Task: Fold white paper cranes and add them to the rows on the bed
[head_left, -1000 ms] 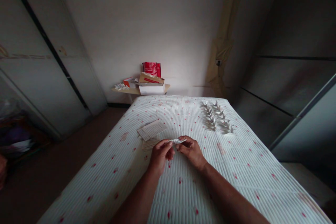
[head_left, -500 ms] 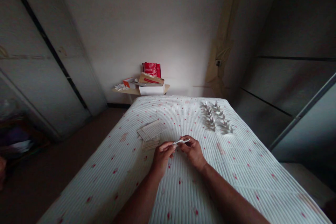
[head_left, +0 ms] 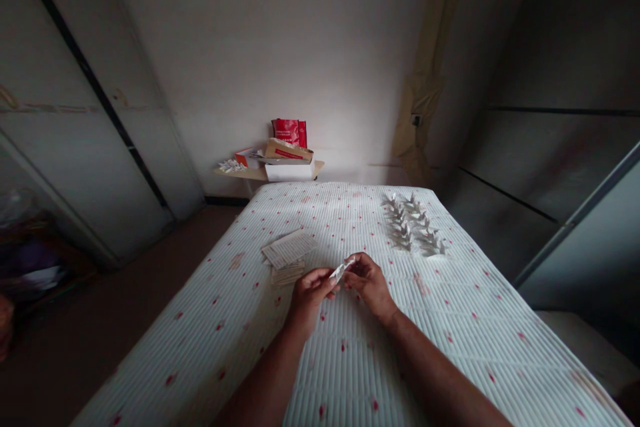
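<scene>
A small folded piece of paper (head_left: 341, 269) is held between both hands, above the quilted bed cover (head_left: 350, 373). My left hand (head_left: 311, 295) pinches its lower left end. At its upper right end, the fingers of my right hand (head_left: 369, 285) are closed on it. Printed paper sheets (head_left: 289, 248) lie in a loose pile beyond my left hand. Several folded paper figures (head_left: 403, 230) stand in rows at the bed's far right.
Against the back wall, a small shelf (head_left: 255, 174) holds a red bag (head_left: 289, 133), an open cardboard box (head_left: 289, 150) and white paper pieces (head_left: 232, 165). Cabinets with sliding doors flank the bed. Dark clutter (head_left: 37, 260) sits at far left.
The folded paper has tilted, its right end now higher and more of its flat face showing. My right fingers have moved up slightly.
</scene>
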A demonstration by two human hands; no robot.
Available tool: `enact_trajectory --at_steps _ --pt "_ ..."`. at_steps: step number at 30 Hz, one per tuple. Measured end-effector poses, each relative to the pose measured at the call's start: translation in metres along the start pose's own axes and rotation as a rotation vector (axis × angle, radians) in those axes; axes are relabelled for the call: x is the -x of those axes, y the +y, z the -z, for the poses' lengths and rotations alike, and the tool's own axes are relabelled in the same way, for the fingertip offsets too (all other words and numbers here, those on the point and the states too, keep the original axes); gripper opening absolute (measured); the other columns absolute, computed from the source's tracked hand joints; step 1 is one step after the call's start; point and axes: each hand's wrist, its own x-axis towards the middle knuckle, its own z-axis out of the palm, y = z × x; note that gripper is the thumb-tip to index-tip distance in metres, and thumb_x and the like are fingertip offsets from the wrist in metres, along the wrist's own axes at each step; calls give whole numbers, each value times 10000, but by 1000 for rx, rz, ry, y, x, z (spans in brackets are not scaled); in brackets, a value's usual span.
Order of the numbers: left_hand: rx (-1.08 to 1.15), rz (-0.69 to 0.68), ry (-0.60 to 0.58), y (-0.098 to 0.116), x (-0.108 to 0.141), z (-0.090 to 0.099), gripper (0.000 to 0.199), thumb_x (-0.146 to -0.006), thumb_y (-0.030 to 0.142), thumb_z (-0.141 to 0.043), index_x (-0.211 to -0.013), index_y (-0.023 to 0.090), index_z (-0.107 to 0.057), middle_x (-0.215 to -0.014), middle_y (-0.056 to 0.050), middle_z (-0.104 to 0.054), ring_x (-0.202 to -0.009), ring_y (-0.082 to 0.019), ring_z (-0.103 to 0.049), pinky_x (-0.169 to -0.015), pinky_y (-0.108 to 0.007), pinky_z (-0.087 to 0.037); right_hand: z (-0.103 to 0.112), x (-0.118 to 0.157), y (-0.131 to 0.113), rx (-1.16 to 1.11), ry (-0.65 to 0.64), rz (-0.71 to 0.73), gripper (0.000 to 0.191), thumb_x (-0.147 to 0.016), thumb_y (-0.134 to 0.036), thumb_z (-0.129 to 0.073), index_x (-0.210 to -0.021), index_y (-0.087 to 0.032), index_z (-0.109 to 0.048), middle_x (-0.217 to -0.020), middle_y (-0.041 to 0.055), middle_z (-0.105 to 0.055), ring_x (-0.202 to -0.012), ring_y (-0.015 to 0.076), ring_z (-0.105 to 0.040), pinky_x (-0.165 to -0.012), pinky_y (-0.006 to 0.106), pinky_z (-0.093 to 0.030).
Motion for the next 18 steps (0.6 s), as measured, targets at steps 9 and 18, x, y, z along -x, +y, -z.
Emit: enact_trajectory --at_steps 9,18 --pt "29 -27 93 3 1 -2 281 -574 312 -730 -772 126 -660 -674 -41 -683 -591 -150 -618 -540 -229 -448 0 1 -1 19 -40 -42 219 -631 -250 -684 -749 -195 -508 -604 -48 -547 -524 99 -512 -474 211 -405" --pt "-31 -64 113 0 3 -4 225 -627 339 -684 -706 133 -642 -582 -30 -656 -557 -145 -600 -535 -230 -450 -1 1 0 6 -9 -25 215 -665 -307 -680 -708 -184 -508 -619 -42 -531 -496 83 -497 -463 210 -402"
